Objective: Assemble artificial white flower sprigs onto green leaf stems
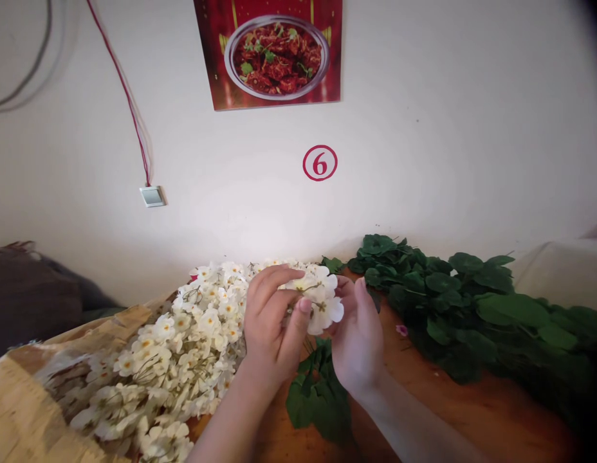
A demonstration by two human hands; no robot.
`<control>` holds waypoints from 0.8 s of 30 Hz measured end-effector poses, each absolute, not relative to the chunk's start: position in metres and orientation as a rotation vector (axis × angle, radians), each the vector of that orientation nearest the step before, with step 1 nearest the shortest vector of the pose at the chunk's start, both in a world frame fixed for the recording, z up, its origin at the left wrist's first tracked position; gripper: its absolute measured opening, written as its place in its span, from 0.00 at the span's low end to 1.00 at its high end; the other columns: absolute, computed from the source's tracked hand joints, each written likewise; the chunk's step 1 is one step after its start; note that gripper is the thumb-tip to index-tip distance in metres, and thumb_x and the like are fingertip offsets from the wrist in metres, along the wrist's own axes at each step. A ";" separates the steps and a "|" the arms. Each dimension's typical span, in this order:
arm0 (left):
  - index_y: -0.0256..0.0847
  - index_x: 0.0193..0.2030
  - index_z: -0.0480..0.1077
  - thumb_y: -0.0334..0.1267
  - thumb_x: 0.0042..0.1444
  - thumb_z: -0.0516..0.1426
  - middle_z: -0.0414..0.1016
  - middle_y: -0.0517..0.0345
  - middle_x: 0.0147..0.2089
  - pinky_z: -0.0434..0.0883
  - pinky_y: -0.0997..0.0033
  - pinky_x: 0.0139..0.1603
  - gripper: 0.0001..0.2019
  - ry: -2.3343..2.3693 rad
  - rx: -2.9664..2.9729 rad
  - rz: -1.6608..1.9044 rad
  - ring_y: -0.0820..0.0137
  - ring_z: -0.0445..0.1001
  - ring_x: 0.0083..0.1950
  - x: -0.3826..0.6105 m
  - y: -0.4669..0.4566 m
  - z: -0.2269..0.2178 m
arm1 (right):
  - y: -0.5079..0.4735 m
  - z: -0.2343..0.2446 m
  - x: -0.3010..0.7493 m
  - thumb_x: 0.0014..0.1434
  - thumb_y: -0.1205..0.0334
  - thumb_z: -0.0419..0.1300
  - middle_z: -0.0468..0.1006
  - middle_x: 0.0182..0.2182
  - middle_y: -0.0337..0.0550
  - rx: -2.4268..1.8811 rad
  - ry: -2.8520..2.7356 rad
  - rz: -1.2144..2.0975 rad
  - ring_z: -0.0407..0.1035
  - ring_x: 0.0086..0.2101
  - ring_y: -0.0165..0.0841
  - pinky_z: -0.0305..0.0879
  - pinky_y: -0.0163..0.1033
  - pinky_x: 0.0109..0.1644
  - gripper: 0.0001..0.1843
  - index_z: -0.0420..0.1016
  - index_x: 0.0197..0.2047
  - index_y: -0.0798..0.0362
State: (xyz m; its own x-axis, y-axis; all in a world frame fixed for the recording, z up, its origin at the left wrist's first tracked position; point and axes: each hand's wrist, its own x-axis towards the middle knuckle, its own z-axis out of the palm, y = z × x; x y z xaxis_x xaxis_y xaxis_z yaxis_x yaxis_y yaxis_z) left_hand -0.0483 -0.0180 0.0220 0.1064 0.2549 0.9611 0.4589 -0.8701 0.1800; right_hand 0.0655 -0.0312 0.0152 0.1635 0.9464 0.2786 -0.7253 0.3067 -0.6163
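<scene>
My left hand [274, 315] is closed on a spray of white artificial flowers [322, 308], its thumb and bent fingers around the thin stems. The petals face away and their greenish backs show. My right hand [359, 341] meets the spray from the right, fingers curled at its edge and partly hidden by petals, thumb pointing up. Below the hands is a sprig of green artificial leaves [322, 395]; whether it hangs from the spray or lies on the table cannot be made out. Close by my left hand rises a large heap of white flowers [183, 347] with yellow centres.
Dark green artificial leaves [443, 289] are piled along the right of the wooden table [404, 392]. A small pink flower [401, 330] lies near them. Brown wrapping paper [33, 411] borders the heap at left. Behind stands a white wall [424, 161] with a switch [152, 196].
</scene>
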 end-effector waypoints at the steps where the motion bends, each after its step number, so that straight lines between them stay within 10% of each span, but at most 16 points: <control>1: 0.43 0.33 0.71 0.33 0.59 0.55 0.75 0.52 0.50 0.63 0.53 0.59 0.05 -0.736 -2.253 -1.841 0.59 0.68 0.55 -0.047 -0.018 0.023 | -0.031 0.015 0.067 0.54 0.41 0.60 0.72 0.27 0.37 -0.377 -0.698 1.206 0.63 0.25 0.30 0.57 0.35 0.24 0.19 0.73 0.35 0.49; 24: 0.47 0.46 0.75 0.38 0.59 0.58 0.70 0.52 0.58 0.62 0.53 0.61 0.10 -0.695 -2.868 -1.554 0.59 0.66 0.60 -0.056 -0.019 0.040 | -0.024 0.032 0.096 0.52 0.54 0.64 0.74 0.25 0.39 -0.474 -0.681 1.507 0.65 0.24 0.33 0.61 0.38 0.25 0.09 0.73 0.31 0.50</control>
